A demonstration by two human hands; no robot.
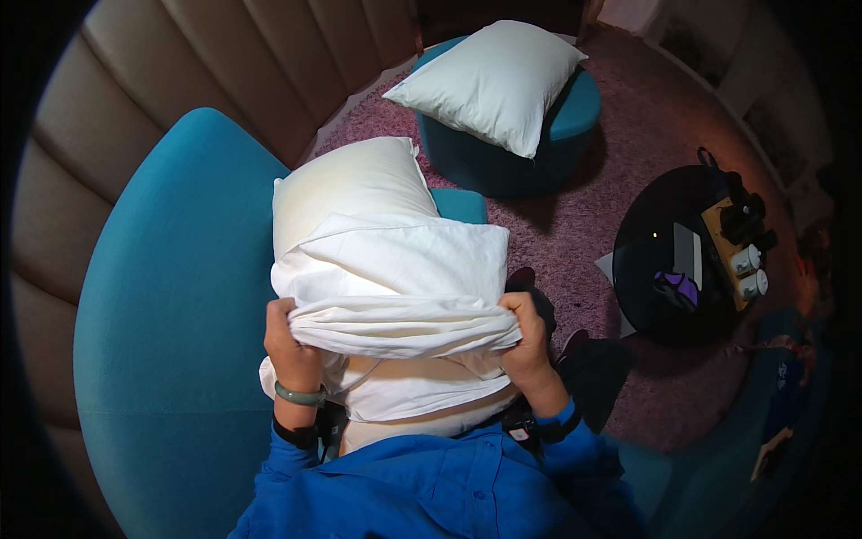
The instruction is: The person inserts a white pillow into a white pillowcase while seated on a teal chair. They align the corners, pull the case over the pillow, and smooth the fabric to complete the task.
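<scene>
A white pillowcase (404,325) is gathered into folds and stretched between my hands in front of my body. My left hand (293,346) grips the left end of the bunched cloth, with a bracelet on its wrist. At the right end, my right hand (528,340) has its fingers closed round the same folds. The rest of the cloth spreads beyond the bunch and partly covers an off-white pillow (346,189). More white cloth hangs below the folds near my lap, and what lies under it is mostly hidden.
A teal sofa (171,341) curves along my left, below a padded brown wall (180,54). Another white pillow (494,81) rests on a teal ottoman (476,162) ahead. At right, a round black table (642,242) bears a wooden tray, white cups and a purple item. Pinkish-purple carpet (557,234) lies between.
</scene>
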